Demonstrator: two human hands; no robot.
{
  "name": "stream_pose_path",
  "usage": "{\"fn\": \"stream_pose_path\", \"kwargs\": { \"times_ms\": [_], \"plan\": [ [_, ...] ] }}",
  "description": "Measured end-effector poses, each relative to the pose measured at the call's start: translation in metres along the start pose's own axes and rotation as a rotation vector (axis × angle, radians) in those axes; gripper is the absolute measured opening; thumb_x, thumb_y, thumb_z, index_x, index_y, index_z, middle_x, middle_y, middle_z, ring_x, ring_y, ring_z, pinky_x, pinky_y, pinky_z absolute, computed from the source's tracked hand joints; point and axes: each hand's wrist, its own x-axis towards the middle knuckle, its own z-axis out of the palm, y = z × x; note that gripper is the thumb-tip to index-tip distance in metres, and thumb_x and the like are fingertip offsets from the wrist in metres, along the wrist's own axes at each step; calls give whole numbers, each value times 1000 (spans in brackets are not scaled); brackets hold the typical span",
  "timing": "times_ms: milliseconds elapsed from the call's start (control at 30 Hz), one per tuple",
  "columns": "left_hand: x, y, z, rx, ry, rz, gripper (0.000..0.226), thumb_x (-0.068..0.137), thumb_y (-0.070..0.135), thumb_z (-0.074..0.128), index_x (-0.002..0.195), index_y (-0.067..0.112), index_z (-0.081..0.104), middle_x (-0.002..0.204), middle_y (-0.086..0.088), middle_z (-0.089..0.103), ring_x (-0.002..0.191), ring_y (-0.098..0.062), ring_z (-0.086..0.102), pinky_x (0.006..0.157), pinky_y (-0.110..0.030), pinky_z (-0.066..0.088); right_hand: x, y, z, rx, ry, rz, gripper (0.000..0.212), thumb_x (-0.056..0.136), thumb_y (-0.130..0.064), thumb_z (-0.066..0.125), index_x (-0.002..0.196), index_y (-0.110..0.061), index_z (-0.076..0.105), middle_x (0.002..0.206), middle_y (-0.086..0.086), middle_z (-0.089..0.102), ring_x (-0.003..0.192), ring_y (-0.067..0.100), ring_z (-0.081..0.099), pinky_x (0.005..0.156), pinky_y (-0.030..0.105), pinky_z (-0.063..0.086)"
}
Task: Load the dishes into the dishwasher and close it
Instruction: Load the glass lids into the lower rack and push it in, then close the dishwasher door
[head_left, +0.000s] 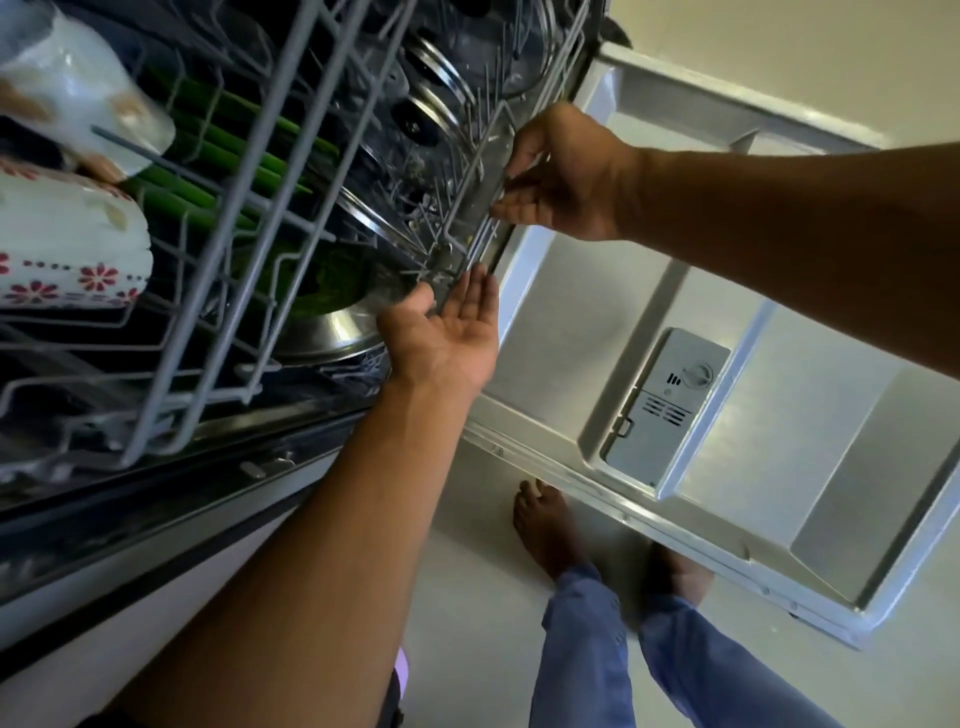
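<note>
My left hand (447, 332) is nearest me, palm up and fingers straight, its fingertips touching the front edge of the lower rack (470, 228) and holding nothing. A little farther along that edge my right hand (563, 174) has thumb and fingers pinched round the rack's front bar. As I judge it, the step is sliding this rack back inside, so I want both hands pushing evenly, one toward each end of the bar, to keep it from skewing on its runners; I would push level and slowly so the load doesn't rattle loose. Past my hands the rack carries a steel bowl (337, 332) lying just behind the left hand, green plates (228, 156) standing on edge, and steel lids (441, 73) farther back between the tines. Above them the upper rack (249, 208) juts out over the lower one with two white cups (72, 244) on their sides; it will need pushing in too. The door (727, 312) lies open flat to my right, its detergent box (662, 410) shut, and my bare feet (545, 525) stand beside and under its edge, so I must step back before I lift it closed.
</note>
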Motion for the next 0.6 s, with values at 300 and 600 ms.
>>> {"fn": "stream_pose_path", "kwargs": {
  "times_ms": [300,600],
  "plan": [
    [0,-3,-2,43,15,-4,41,109,26,42,122,-8,59,108,-27,73,112,-38,70,107,-50,52,0,5,3,39,7,-4,32,85,3,48,116,-4,54,107,22,57,96,33,57,112,44,44],
    [-15,-2,3,124,44,-16,50,108,35,42,137,-5,52,132,-25,63,119,-42,65,108,-52,50,-25,5,4,29,-77,-27,10,87,-5,58,93,-12,57,108,15,53,93,28,51,80,33,50]
  ]
}}
